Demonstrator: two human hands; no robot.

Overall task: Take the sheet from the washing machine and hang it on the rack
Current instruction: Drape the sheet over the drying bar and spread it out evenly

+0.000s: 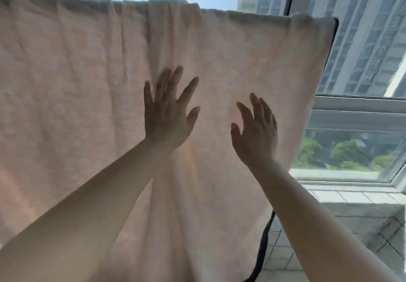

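Observation:
A pale pink sheet (72,88) hangs draped over the top bar of a dark rack (335,23), spread wide with a bunched fold near the top middle. My left hand (168,115) lies flat against the cloth, fingers spread. My right hand (256,131) is open with fingers apart, close to the sheet's right part; I cannot tell whether it touches. Only the rack's upper right corner and a dark leg (262,248) at the lower right show; the cloth hides the remainder.
A large window (351,104) stands right behind and beside the rack, with tall buildings and trees outside. A tiled sill (351,196) and tiled wall lie at the lower right. Sky shows above the sheet.

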